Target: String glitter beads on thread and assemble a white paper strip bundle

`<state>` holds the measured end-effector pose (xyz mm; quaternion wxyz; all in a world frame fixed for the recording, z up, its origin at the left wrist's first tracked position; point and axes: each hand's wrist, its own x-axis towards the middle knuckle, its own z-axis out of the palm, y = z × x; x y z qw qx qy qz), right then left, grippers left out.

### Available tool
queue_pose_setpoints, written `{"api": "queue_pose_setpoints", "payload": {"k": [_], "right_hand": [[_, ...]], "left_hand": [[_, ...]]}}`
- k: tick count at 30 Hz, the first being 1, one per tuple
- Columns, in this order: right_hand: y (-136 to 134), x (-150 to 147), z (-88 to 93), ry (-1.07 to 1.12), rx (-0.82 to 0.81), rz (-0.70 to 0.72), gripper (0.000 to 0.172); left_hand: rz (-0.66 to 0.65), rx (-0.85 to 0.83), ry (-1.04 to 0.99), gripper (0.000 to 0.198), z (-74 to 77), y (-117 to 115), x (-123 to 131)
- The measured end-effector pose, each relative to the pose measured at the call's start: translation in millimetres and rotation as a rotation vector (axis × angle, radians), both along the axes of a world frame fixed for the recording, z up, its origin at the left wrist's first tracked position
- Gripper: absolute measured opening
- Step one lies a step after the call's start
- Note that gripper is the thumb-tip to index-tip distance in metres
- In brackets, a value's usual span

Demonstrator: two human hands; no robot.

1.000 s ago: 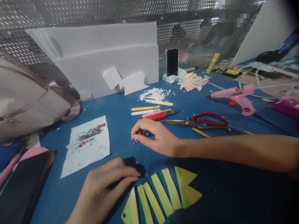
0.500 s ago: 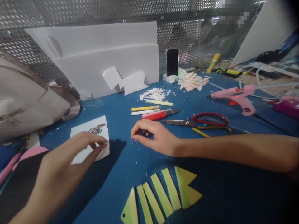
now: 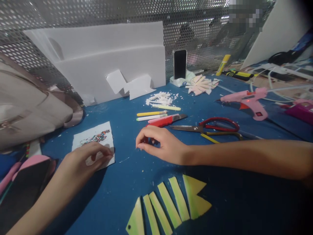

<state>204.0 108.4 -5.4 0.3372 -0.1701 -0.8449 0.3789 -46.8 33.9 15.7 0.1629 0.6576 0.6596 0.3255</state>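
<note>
The left hand (image 3: 84,160) lies curled on the near edge of a sheet of white paper (image 3: 84,138), its fingertips bunched and pressed down on it, which pins the sheet flat; whether they have closed on anything I cannot tell. The right hand (image 3: 160,143) rests just beside it on the blue desk (image 3: 127,130), thumb and forefinger drawn together in a fine pinch close to the surface, though what they hold, if anything, is too small to make out. The paper sits left of centre and carries a loose streak of coloured glitter bits (image 3: 99,136) along its far half, probably so that the bits stay gathered in one place. Nearer the person lies a yellow-green foam fish (image 3: 171,204), cut into slanted strips with small gaps between them and a forked tail. Beyond the right hand, within easy reach, are a red utility knife (image 3: 166,121), three markers (image 3: 151,114) and red-handled scissors (image 3: 210,128). Farther right a pink glue gun (image 3: 244,99) is propped on its stand, nozzle clear of the desk. White foam boards (image 3: 110,62) lean against the perforated screen behind, with white foam scraps (image 3: 161,98) before them.
</note>
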Motion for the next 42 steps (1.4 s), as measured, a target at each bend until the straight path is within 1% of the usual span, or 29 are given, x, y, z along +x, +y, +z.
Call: {"api": "queue_pose_setpoints", "payload": {"k": [2,3,5,7,9,11,14,17,22,28,32,39,42], "right_hand": [[0,0,0.0,-0.001,0.003,0.000,0.010],[0,0,0.0,-0.002,0.005,-0.001,0.010],[0,0,0.0,-0.001,0.008,-0.002,0.010],[0,0,0.2,0.013,0.013,-0.001,0.009],[-1,0,0.4,0.039,0.025,0.000,0.009],[-2,0,0.4,0.070,0.051,0.006,0.008],[-4,1,0.0,0.108,0.123,0.030,0.007],[-5,2,-0.7,0.112,0.201,0.068,0.008],[-6,1,-3.1,0.168,0.257,0.096,0.011],[-6,1,-1.8,0.298,0.234,0.045,0.009],[-6,0,0.9,0.341,0.227,0.027,0.009],[-6,-2,-0.4,0.330,0.221,0.020,0.010],[-6,-2,-1.4,0.326,0.214,0.020,0.010]], "left_hand": [[-0.081,-0.082,0.125,0.017,-4.0,2,-6],[-0.109,-0.090,0.166,0.019,-4.8,2,-8],[-0.119,-0.036,0.179,0.019,-3.9,0,-9],[-0.096,0.018,0.160,0.016,-0.5,-5,-4],[-0.061,0.014,0.100,0.013,2.2,-13,7],[-0.062,-0.062,-0.023,0.010,1.5,-23,23],[-0.104,-0.205,-0.237,0.011,-6.1,-35,45],[-0.090,-0.224,-0.364,0.009,-14.5,-41,57],[-0.108,-0.193,-0.426,0.008,-17.9,-41,56],[-0.107,-0.194,-0.415,0.010,-19.2,-42,53],[-0.124,-0.179,-0.398,0.010,-19.3,-40,54],[-0.161,-0.170,-0.367,0.012,-20.1,-39,57],[-0.158,-0.167,-0.376,0.013,-19.2,-39,56]]}}
